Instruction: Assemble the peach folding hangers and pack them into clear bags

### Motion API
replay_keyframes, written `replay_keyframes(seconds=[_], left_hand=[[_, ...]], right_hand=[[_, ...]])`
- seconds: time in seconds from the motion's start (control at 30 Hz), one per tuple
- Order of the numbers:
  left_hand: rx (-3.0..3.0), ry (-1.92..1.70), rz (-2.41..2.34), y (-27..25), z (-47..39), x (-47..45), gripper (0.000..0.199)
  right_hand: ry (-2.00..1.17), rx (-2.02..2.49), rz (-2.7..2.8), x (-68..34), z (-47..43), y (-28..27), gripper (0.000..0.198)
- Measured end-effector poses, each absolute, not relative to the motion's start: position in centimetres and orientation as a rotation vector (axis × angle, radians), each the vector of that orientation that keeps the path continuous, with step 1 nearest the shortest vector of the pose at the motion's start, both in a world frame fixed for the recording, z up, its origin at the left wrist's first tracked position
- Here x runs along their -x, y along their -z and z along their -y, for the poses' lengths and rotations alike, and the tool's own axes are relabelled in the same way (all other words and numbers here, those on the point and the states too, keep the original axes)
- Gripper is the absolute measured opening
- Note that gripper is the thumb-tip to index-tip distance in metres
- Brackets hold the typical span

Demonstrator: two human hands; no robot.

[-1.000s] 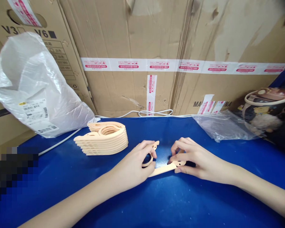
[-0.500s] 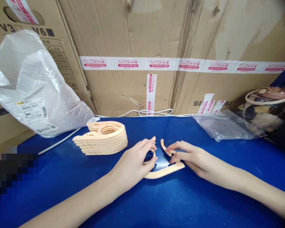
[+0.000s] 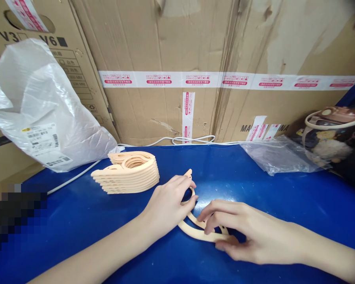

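Your left hand (image 3: 169, 205) pinches the ring of a curved, peach-coloured plastic hanger (image 3: 201, 235) between thumb and fingers, apparently to steady it, at the middle of a glossy blue table (image 3: 180, 264). Your right hand (image 3: 251, 232) closes thumb and bent fingers on its right end, seemingly to control the two arms. To the left, a neat stack of matching peach hangers (image 3: 133, 182) likely nests to save room. A bulging white plastic bag (image 3: 32, 102) stands far left; a crumpled clear bag (image 3: 281, 157) lies far right, before brown cardboard (image 3: 154, 51).
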State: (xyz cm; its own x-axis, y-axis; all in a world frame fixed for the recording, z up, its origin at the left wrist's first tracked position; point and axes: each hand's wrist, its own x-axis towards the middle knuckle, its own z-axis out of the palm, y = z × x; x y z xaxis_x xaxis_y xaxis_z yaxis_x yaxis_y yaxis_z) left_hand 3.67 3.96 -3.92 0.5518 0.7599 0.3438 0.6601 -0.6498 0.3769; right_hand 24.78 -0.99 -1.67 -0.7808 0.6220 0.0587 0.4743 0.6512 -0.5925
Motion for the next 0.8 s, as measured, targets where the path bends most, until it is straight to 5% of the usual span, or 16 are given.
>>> replay_keyframes(seconds=[0.33,0.6,0.8], left_hand=[[-2.604,-0.678,-1.127,3.4,-4.1,-3.2,0.013],[-2.831,-0.467,-0.947,2.9,-4.5,-2.0,0.04],[-2.872,-0.476,-0.899,3.0,-4.3,-2.0,0.041]], right_hand=[[-0.662,0.866,2.618,-26.0,-0.4,2.1,0.044],[-0.375,0.977,2.473,-27.0,-2.3,3.2,0.027],[-0.283,1.261,2.307,-26.9,-2.3,3.4,0.013]])
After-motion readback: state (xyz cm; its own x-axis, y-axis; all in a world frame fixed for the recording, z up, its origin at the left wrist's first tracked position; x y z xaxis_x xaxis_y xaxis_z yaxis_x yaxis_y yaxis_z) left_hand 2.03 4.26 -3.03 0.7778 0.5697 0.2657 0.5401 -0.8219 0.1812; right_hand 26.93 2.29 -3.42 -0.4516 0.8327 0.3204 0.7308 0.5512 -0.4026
